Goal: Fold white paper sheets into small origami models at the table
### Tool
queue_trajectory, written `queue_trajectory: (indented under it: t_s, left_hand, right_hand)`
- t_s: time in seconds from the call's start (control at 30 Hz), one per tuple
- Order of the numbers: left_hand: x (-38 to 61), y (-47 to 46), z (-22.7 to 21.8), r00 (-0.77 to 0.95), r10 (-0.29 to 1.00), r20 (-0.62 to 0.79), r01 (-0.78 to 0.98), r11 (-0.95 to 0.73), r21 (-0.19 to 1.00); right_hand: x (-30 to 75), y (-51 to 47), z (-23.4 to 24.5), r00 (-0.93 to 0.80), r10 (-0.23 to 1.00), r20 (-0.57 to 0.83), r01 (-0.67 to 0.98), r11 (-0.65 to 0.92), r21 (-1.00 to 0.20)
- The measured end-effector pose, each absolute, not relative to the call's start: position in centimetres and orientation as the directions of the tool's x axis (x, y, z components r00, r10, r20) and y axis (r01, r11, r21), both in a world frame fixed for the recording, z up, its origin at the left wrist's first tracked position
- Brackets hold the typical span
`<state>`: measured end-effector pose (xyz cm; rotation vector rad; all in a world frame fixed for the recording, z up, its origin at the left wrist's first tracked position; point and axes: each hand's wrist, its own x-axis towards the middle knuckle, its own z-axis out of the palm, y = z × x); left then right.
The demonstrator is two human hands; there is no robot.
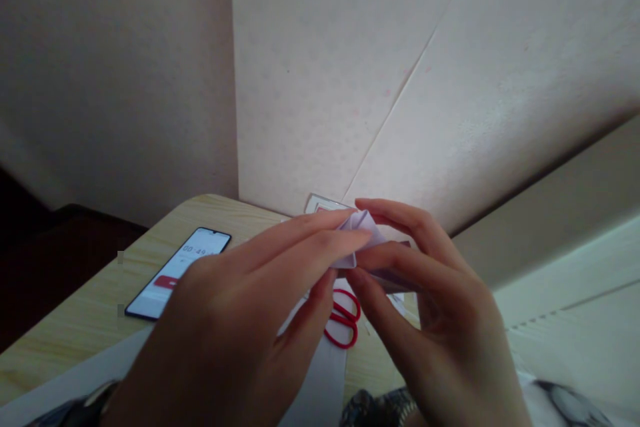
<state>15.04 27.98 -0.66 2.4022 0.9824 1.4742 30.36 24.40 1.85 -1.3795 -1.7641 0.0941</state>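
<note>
Between my two hands, above the table, is a folded piece of pale lilac-white paper (371, 225) with creased, pointed edges. My left hand (250, 287) pinches its left side, fingers stretched over the top and thumb underneath. On the other side my right hand (435, 287) grips it between thumb and fingers. Much of the paper is hidden behind the fingers. Below the hands, red-handled scissors (345, 333) lie with only their loops showing; the blades are out of sight.
A phone (200, 250) showing a timer lies on the wood-grain table (65, 347) at the left. White paper (323, 383) lies under my hands. A grey-edged flat item (314, 202) rests at the back, partly covered. Pale walls (310, 80) rise behind the table.
</note>
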Motion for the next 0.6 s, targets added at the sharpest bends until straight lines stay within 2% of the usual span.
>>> queue_trajectory:
  t_s: [0.33,0.6]
  left_hand:
    - [15.48,27.79,-0.43,0.263,0.657,0.706,0.415,-0.738,0.532]
    - [14.57,28.47,-0.62,0.339,0.648,0.682,0.418,-0.753,0.508]
  right_hand:
    - [30.33,24.35,1.73,0.011,0.830,0.557,0.747,0.364,-0.557]
    - [30.40,24.19,1.94,-0.027,0.828,0.560,0.775,0.372,-0.512]
